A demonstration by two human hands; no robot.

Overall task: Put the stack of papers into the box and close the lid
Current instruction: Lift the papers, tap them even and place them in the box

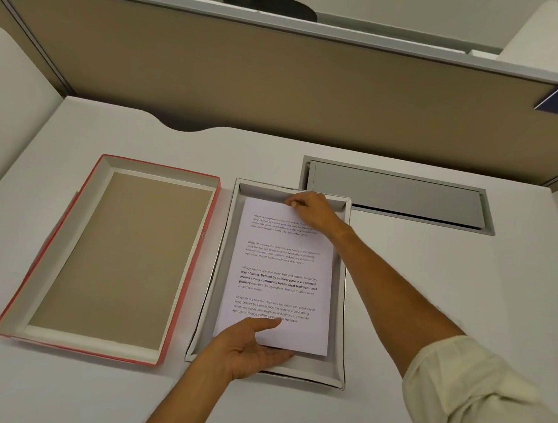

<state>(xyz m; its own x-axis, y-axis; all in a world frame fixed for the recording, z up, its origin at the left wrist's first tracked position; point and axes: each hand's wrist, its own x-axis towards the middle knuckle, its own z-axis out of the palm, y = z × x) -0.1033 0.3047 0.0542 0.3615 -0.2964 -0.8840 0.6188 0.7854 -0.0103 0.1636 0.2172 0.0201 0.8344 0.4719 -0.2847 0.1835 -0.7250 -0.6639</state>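
Lid lies upside down on the white worktop, left of the box, red rim showing. Box open; stack of papers lies inside it, printed side up. Left hand at the stack's near edge, thumb on top, fingers beneath, gripping it. Right hand pinches the far edge. Grey cable hatch behind the box, to the right.

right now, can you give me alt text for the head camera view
Two hands lower a stack of papers into an open white box on a desk: the right hand pinches the far edge, the left hand supports the near edge. The red-edged lid lies upturned to the left of the box.
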